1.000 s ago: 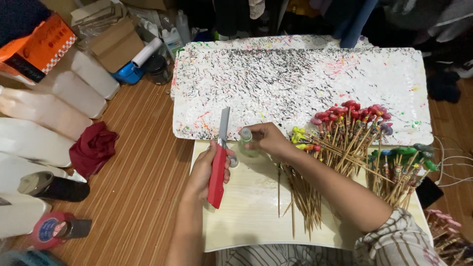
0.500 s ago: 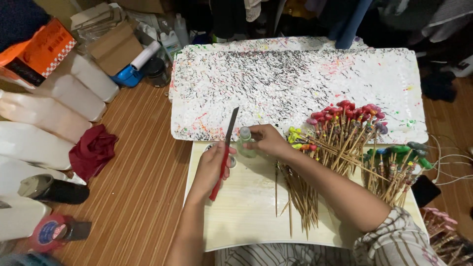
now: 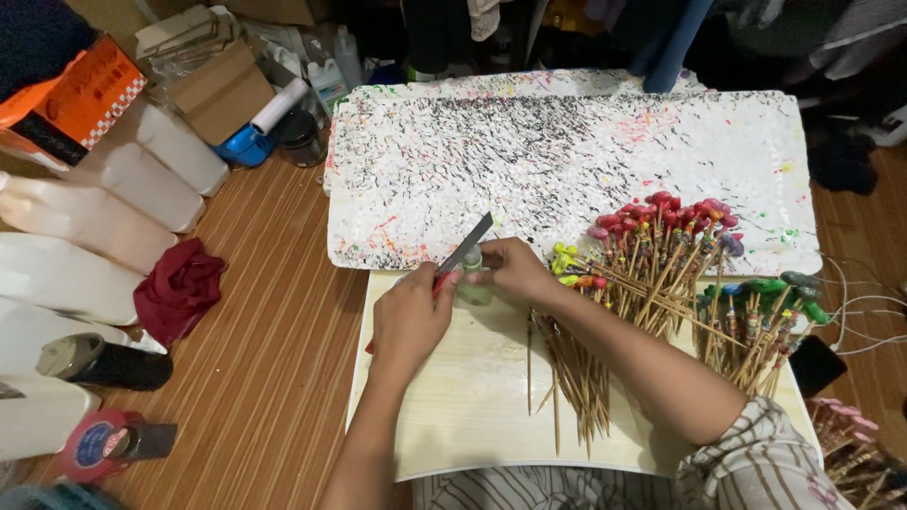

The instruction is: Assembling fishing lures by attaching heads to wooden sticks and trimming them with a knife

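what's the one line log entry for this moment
left hand: grips red-handled knife | right hand: holds small pale bottle | under: pale board

hands (image 3: pixel 408 319): 2; knife (image 3: pixel 465 253): 1; foam boards (image 3: pixel 567 179): 2; red cloth (image 3: pixel 178 289): 1

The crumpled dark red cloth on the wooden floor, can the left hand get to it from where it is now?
Probably yes. The left hand holds a red-handled knife, so it isn't free, but the crumpled dark red cloth lies on bare wooden floor to its left with nothing between them.
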